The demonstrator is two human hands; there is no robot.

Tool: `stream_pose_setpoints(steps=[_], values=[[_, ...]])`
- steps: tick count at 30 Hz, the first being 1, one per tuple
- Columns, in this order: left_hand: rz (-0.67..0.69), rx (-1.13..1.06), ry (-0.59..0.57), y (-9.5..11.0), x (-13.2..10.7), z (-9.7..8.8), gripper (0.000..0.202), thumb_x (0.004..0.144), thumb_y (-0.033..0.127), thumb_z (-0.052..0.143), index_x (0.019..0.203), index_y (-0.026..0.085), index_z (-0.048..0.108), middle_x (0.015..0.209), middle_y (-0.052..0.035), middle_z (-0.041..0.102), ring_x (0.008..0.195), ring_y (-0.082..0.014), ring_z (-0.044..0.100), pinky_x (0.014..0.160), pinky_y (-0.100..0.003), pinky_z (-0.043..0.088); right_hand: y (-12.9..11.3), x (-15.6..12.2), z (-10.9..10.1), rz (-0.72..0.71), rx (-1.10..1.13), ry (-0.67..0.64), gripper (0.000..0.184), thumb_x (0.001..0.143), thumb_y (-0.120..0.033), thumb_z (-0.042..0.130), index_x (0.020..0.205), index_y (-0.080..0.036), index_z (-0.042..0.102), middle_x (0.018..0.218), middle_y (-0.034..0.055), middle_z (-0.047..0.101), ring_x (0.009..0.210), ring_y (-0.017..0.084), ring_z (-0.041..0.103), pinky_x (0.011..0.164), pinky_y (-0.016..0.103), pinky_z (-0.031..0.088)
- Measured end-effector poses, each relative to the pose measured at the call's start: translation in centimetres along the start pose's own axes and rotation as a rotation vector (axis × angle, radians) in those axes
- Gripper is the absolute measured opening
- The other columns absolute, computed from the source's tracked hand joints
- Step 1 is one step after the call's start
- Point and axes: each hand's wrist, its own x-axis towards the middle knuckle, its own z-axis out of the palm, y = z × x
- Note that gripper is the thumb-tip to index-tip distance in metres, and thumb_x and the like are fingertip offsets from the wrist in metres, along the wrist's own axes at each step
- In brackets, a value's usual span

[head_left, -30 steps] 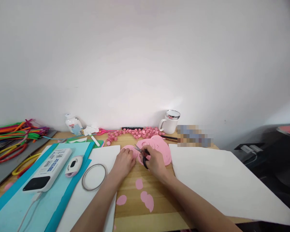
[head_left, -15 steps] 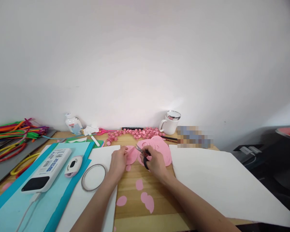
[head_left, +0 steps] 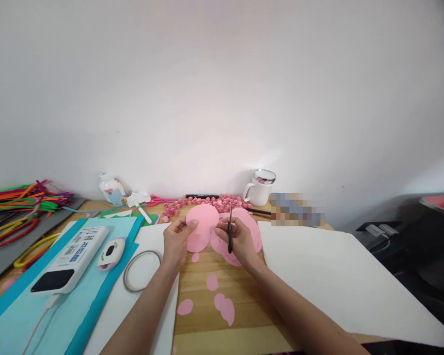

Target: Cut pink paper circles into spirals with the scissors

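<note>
My left hand [head_left: 176, 241] pinches a pink paper circle [head_left: 201, 226] and holds it up, facing me, above the wooden desk [head_left: 203, 325]. My right hand [head_left: 240, 240] grips small black-handled scissors [head_left: 230, 231], blades pointing up, just right of the circle. A stack of pink paper discs [head_left: 249, 229] lies behind the right hand. Several pink paper scraps [head_left: 222, 301] lie on the desk below the hands.
A white sheet [head_left: 329, 276] lies to the right. Left are a metal ring [head_left: 142, 270], a white power bank [head_left: 72, 257], a small pink device [head_left: 109, 254] on teal paper [head_left: 25, 320], and coloured pipe cleaners [head_left: 18, 207]. A white mug [head_left: 261, 187], a bottle [head_left: 111, 190] and pink paper rolls [head_left: 207, 202] line the wall.
My left hand lifted the pink circle off the desk and turned it to face me. My right hand swung the scissors from pointing left to pointing up.
</note>
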Motion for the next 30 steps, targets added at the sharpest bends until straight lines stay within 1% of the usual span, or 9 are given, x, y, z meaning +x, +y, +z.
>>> stream_pose_setpoints(steps=[4,9,11,13,15,17,20,23,30], values=[[-0.049,0.153,-0.132,0.3,-0.6,0.2,0.029,0.053,0.037,0.079,0.065,0.012,0.068,0.057,-0.0016,0.065,0.053,-0.0122,0.055,0.05,-0.021,0.043,-0.5,0.0,0.0,0.04,0.054,0.022,0.032,0.06,-0.031,0.077,0.08,-0.021,0.054,0.059,-0.0049,0.054,0.055,0.012,0.053,0.053,0.024,0.041],[-0.154,0.379,-0.367,0.7,-1.5,0.4,0.033,0.063,0.04,0.071,0.045,0.014,0.062,0.038,-0.0025,0.056,0.032,-0.0112,0.044,0.032,-0.022,0.03,-0.7,-0.1,-0.1,-0.01,0.049,0.055,0.029,0.061,-0.03,0.077,0.079,-0.021,0.056,0.062,-0.0056,0.053,0.056,0.011,0.05,0.054,0.022,0.039],[-0.129,0.347,-0.358,0.9,-1.6,0.5,0.037,0.068,0.042,0.067,0.044,0.015,0.062,0.037,-0.0028,0.055,0.032,-0.0116,0.046,0.033,-0.022,0.033,-0.6,-0.1,-0.1,0.001,0.063,-0.02,0.032,0.062,-0.032,0.077,0.081,-0.02,0.055,0.059,-0.0062,0.052,0.053,0.01,0.048,0.052,0.022,0.038],[-0.071,0.261,-0.29,1.1,-1.5,0.5,0.038,0.07,0.043,0.065,0.046,0.014,0.062,0.039,-0.0032,0.057,0.035,-0.0114,0.048,0.037,-0.022,0.037,-0.4,-0.4,0.1,0.042,0.076,-0.173,0.034,0.063,-0.036,0.076,0.082,-0.02,0.054,0.057,-0.0061,0.051,0.051,0.01,0.047,0.05,0.022,0.037],[-0.037,0.15,-0.226,1.3,-1.4,0.5,0.036,0.071,0.042,0.065,0.05,0.013,0.062,0.045,-0.0042,0.06,0.038,-0.0111,0.05,0.04,-0.022,0.04,-0.4,-0.7,0.3,0.071,0.07,-0.328,0.035,0.064,-0.039,0.076,0.081,-0.019,0.054,0.058,-0.0051,0.053,0.052,0.01,0.048,0.05,0.022,0.037],[-0.034,0.055,-0.192,1.4,-1.3,0.5,0.033,0.069,0.04,0.067,0.054,0.012,0.062,0.049,-0.0052,0.062,0.04,-0.011,0.051,0.04,-0.022,0.041,-0.4,-1.0,0.5,0.077,0.039,-0.412,0.035,0.065,-0.039,0.075,0.082,-0.019,0.053,0.06,-0.0044,0.054,0.054,0.011,0.048,0.051,0.022,0.038],[-0.036,0.012,-0.188,1.5,-1.4,0.6,0.03,0.068,0.037,0.069,0.054,0.011,0.062,0.05,-0.0053,0.062,0.038,-0.0104,0.05,0.038,-0.022,0.041,-0.6,-1.4,0.6,0.084,0.012,-0.472,0.035,0.066,-0.039,0.075,0.084,-0.019,0.052,0.064,-0.0039,0.055,0.057,0.012,0.05,0.053,0.022,0.038],[-0.044,0.094,-0.211,1.8,-1.8,0.8,0.031,0.067,0.037,0.07,0.051,0.011,0.063,0.046,-0.0041,0.06,0.037,-0.0109,0.05,0.039,-0.022,0.042,-0.7,-1.5,0.6,0.074,0.006,-0.514,0.037,0.065,-0.041,0.075,0.081,-0.02,0.05,0.068,-0.0021,0.056,0.062,0.014,0.053,0.056,0.024,0.04],[-0.078,0.206,-0.263,2.3,-2.4,1.2,0.031,0.066,0.038,0.069,0.048,0.013,0.064,0.041,-0.0026,0.059,0.037,-0.0114,0.053,0.037,-0.021,0.041,-0.7,-1.5,0.9,0.042,0.057,-0.476,0.042,0.062,-0.044,0.077,0.082,-0.02,0.049,0.07,-0.0018,0.052,0.063,0.013,0.049,0.058,0.024,0.041]])
